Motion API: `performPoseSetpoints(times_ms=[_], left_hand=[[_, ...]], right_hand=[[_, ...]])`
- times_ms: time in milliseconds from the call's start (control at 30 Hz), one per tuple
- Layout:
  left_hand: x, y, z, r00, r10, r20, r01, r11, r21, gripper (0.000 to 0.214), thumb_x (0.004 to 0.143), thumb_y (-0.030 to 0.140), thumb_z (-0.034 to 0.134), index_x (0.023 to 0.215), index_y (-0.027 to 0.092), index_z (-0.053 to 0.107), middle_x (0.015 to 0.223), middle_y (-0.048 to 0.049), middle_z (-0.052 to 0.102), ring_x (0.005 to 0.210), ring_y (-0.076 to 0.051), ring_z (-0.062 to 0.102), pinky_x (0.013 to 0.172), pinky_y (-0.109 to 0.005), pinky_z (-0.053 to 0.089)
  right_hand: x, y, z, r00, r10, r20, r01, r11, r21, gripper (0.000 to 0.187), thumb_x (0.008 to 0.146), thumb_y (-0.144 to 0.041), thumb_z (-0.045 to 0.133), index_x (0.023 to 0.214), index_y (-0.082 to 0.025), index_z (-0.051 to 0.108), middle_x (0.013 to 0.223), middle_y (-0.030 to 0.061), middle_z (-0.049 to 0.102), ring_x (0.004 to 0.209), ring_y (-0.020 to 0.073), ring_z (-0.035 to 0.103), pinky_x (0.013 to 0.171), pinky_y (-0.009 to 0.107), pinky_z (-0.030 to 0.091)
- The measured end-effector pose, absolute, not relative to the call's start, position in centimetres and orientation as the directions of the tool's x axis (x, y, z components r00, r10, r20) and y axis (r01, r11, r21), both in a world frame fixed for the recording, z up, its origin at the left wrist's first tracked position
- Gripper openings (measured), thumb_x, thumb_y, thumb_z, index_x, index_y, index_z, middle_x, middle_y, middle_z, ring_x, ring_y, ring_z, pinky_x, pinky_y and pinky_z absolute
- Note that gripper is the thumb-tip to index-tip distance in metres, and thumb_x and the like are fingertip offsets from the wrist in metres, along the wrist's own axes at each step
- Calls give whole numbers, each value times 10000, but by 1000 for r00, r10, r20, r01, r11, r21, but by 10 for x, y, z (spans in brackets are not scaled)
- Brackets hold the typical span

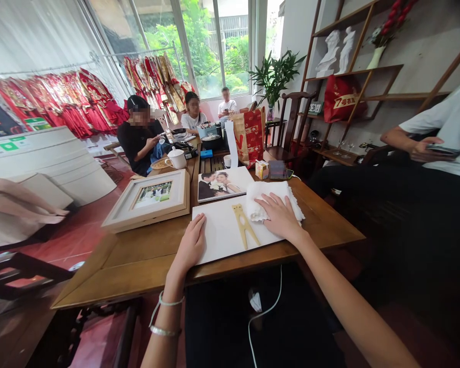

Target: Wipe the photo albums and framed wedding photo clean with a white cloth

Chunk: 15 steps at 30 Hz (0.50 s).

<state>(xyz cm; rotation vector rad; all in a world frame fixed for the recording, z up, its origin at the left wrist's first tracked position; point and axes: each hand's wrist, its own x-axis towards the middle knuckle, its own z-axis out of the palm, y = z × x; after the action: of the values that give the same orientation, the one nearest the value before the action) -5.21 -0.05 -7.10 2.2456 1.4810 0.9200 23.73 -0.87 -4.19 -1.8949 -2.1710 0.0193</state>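
A white rectangular board (pixel 220 232) lies near the table's front edge. My left hand (pixel 193 237) rests along its left edge, fingers extended, thumb side hidden. My right hand (pixel 281 214) lies flat, fingers spread, on a white cloth (pixel 268 191) at the board's right end. Between my hands, on the board, sits a pale yellow two-pronged piece (pixel 244 225) with its prongs toward me. Just behind, a wedding photo panel (pixel 224 184) touches or nearly touches the cloth. To the left, a framed photo (pixel 149 197) in a pale wooden frame lies on the table.
The wooden table (pixel 322 217) also bears a white lidded cup (pixel 176 158), a red and brown paper bag (pixel 249 135), a small box (pixel 261 169) and a phone (pixel 279 171). A white cable (pixel 266 312) hangs below. People sit behind the table and at right.
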Motion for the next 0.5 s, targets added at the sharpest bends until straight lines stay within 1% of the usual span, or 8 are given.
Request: performPoseSetpoints(times_ms=[100, 200, 500], left_hand=[[-51, -1, -71, 258, 903, 344, 715, -418, 561, 428, 904, 235, 341, 1285, 149, 514, 1429, -125, 436, 1351, -228, 356, 1147, -451, 237], [-51, -1, -71, 257, 898, 357, 707, -427, 564, 421, 902, 233, 349, 1283, 173, 518, 1426, -105, 444, 1347, -220, 363, 1145, -442, 249], [-51, -1, -71, 260, 897, 358, 706, -430, 563, 426, 905, 242, 344, 1291, 174, 511, 1427, -101, 443, 1350, -218, 357, 1145, -438, 250]], right_hand=[[234, -21, -42, -123, 971, 205, 974, 158, -163, 630, 768, -163, 494, 1385, -242, 393, 1498, 60, 337, 1390, 279, 210, 1107, 572, 82], [233, -38, -41, -137, 966, 219, 972, 173, -156, 643, 754, -141, 482, 1384, -237, 397, 1496, 61, 341, 1391, 281, 210, 1109, 569, 88], [229, -75, -48, -134, 941, 309, 972, 185, -143, 689, 704, -114, 476, 1375, -254, 401, 1480, 41, 369, 1384, 276, 229, 1121, 553, 75]])
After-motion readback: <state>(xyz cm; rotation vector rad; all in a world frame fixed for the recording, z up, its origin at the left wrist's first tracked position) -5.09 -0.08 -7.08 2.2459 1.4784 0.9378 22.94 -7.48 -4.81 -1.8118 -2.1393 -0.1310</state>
